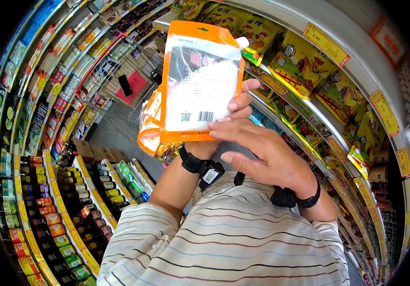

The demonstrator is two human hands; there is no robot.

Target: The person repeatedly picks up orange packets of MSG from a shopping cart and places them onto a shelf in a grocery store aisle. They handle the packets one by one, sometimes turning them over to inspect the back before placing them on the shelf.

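Note:
An orange-edged spouted pouch of white granules is held up before me, its back with a barcode facing the camera. My left hand is behind the pouch's lower edge, mostly hidden by it; fingers showing past the pouch's right edge seem to belong to it. My right hand is at the pouch's lower right corner, its fingertips at the edge, thumb apart below. More orange and white packs are behind the pouch at the lower left, partly hidden; what holds them cannot be told.
A wire shopping cart with a red rim stands beyond, holding a black phone on a red item. Shelves of bottles and packets curve along the left. Yellow bags with rooster pictures fill shelves at right.

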